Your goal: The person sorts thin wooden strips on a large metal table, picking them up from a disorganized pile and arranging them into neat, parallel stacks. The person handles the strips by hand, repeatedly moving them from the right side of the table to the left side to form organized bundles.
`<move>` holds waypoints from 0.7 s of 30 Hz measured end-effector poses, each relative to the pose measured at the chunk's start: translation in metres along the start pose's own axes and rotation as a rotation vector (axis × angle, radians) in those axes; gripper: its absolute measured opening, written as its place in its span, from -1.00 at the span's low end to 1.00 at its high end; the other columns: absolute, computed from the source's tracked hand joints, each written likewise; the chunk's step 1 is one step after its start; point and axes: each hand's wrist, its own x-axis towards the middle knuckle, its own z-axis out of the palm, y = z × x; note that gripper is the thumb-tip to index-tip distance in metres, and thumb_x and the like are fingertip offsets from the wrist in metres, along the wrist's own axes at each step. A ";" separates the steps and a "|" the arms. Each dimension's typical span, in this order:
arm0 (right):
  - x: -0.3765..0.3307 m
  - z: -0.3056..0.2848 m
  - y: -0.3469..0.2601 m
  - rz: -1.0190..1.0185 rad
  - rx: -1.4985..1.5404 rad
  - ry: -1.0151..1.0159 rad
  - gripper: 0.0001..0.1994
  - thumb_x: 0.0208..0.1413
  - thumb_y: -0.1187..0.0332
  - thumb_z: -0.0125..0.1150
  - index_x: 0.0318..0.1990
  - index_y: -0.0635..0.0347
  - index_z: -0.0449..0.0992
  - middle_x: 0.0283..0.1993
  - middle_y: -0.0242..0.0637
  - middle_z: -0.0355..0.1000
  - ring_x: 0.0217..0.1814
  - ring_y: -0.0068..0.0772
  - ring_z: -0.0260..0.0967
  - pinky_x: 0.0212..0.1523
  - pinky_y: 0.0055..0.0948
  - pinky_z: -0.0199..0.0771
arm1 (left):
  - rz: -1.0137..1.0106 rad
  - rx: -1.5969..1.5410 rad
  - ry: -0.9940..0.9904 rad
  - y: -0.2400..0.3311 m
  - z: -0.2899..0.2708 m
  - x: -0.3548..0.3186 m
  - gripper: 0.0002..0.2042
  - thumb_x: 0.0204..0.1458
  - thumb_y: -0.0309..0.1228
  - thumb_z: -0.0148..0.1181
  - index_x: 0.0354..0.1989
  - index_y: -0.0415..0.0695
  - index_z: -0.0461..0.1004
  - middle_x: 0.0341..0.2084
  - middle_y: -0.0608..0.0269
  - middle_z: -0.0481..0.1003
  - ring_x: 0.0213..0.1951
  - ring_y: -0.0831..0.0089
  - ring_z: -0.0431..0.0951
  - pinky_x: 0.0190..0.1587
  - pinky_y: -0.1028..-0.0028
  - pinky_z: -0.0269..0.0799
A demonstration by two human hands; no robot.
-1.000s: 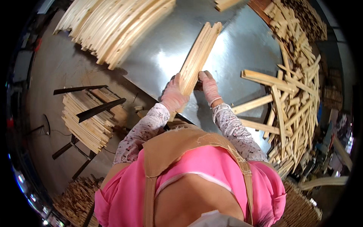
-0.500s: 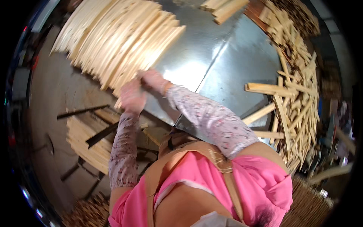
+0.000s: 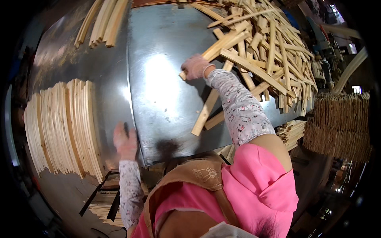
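Fingers of my right hand [image 3: 197,66] curled round a wood strip [image 3: 223,44] at the pile [image 3: 274,55], desk's [image 3: 174,123] right edge; left hand [image 3: 126,142] spread, empty, near front edge. Judged: picking-up step; next needs pulling it clear.

"Notice the table [image 3: 170,131]?"

"Yes. Looks like grey sheet metal, crossed by a straight seam [image 3: 130,91], throwing back a broad white glare [image 3: 158,83]."

"And down at the floor [image 3: 69,187]?"

"Shows grey-brown at the lower left, beneath a dark-barred stand [image 3: 114,207]. Sinks into shadow toward the lower right."

"Spot any windows?"

"Cannot tell. See small bright patches [image 3: 357,89] at the far right, either windows or lamps, set against deep gloom."
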 end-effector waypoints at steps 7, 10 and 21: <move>-0.101 0.043 0.010 -0.401 0.318 0.544 -0.69 0.11 0.29 0.22 -0.02 0.13 0.65 -0.14 -0.11 0.58 0.06 -0.04 0.52 0.19 -0.06 0.44 | 0.258 -0.042 -0.372 0.234 0.106 0.096 -0.14 0.06 -0.03 0.35 0.50 -0.22 0.23 0.40 -0.10 0.35 0.42 0.02 0.33 0.48 0.16 0.23; -0.191 0.070 0.104 0.106 0.295 0.674 -0.47 0.01 0.25 0.33 0.18 0.16 0.52 0.14 -0.02 0.50 0.25 0.07 0.41 0.33 -0.01 0.39 | 0.337 0.071 -0.405 0.279 0.146 0.110 -0.05 0.00 -0.07 0.43 0.53 -0.22 0.13 0.43 -0.19 0.27 0.44 -0.08 0.28 0.50 0.16 0.21; -0.316 0.160 0.177 0.618 0.439 0.649 -0.39 0.12 0.23 0.36 0.34 0.12 0.42 0.11 -0.01 0.50 0.19 0.13 0.43 0.26 -0.03 0.46 | 0.106 -0.044 -0.610 0.292 0.167 0.112 -0.18 0.12 -0.16 0.29 0.56 -0.03 0.10 0.26 -0.25 0.46 0.22 -0.16 0.53 0.27 0.10 0.47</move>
